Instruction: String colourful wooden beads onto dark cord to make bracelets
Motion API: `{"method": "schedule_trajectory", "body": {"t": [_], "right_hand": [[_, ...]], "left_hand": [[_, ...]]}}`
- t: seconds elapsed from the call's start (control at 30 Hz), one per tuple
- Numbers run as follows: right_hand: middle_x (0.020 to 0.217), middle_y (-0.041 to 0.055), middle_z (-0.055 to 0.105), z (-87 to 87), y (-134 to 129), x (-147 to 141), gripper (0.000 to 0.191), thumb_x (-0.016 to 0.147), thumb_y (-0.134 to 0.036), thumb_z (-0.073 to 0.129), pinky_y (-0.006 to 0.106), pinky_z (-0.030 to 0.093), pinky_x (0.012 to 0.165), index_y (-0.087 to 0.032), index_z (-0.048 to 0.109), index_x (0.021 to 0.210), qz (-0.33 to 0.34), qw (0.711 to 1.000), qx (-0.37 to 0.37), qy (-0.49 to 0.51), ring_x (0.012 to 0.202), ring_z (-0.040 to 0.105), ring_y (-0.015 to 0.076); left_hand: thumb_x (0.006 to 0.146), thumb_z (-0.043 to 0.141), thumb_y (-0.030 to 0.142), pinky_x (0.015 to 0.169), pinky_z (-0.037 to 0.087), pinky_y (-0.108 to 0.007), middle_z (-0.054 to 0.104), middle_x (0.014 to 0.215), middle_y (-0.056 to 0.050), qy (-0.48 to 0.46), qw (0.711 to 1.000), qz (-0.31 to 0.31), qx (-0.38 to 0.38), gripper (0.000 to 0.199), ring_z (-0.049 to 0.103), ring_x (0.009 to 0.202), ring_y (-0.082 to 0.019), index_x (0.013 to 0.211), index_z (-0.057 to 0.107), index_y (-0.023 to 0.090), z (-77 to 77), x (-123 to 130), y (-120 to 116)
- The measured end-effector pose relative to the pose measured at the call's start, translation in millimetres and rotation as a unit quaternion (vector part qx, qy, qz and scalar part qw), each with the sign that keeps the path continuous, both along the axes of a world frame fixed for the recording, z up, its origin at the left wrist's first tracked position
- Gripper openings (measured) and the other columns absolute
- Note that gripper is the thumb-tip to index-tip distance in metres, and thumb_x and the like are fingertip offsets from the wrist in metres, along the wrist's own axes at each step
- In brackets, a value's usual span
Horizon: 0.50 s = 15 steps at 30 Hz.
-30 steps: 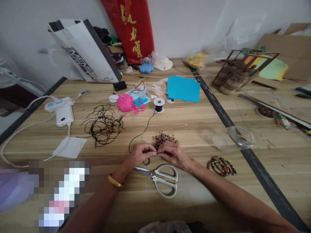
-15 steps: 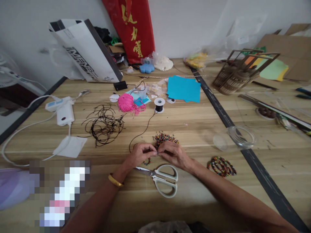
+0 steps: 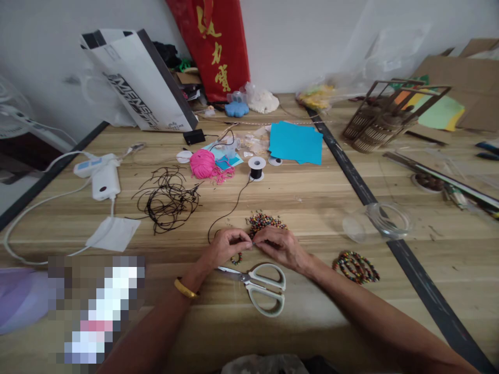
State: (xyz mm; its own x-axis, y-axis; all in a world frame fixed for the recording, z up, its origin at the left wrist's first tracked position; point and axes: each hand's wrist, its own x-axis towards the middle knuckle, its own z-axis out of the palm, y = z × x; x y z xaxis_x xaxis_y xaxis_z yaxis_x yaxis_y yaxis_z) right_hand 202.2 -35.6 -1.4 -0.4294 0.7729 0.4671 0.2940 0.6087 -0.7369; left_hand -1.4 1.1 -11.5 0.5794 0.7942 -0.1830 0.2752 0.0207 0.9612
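My left hand (image 3: pixel 228 246) pinches the black cord (image 3: pixel 226 215), which runs down from a white spool (image 3: pixel 257 169). A short row of strung coloured beads (image 3: pixel 236 258) hangs or lies just under that hand. Thumb and forefinger of my right hand (image 3: pixel 283 246) are closed on a tiny bead (image 3: pixel 253 243), and its fingertips meet those of the left. Just beyond the hands is a pile of loose multicoloured beads (image 3: pixel 267 222), partly hidden by my right hand. White-handled scissors (image 3: pixel 249 283) lie in front of my wrists, blades pointing left.
Finished bead bracelets (image 3: pixel 355 267) lie to the right, near a clear round container (image 3: pixel 385 221). A tangle of black cord pieces (image 3: pixel 167 200) and a power strip (image 3: pixel 103 176) are on the left. Pink yarn (image 3: pixel 202 164) and blue sheets (image 3: pixel 296 143) lie further back.
Both hands keep their pinch, fingertips together, with barely any movement. The whole view has shifted very slightly.
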Motion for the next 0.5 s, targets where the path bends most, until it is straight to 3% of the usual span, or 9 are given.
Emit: {"method": "schedule_trajectory", "body": {"t": [0.5], "right_hand": [[0.085,0.0093,0.062,-3.4,-1.1,0.4,0.01,0.095,-0.018,0.044,0.033,0.05,0.075,-0.017,0.054,0.093,-0.004,0.996,0.05,-0.076,0.081,0.057,0.0189]], "left_hand": [[0.072,0.07,0.035,0.055,0.043,-0.019,0.063,0.063,-0.002,-0.007,1.0,0.008,-0.011,0.025,0.054,0.056,-0.009,0.074,0.068,0.011,3.2,2.3,-0.2]]}}
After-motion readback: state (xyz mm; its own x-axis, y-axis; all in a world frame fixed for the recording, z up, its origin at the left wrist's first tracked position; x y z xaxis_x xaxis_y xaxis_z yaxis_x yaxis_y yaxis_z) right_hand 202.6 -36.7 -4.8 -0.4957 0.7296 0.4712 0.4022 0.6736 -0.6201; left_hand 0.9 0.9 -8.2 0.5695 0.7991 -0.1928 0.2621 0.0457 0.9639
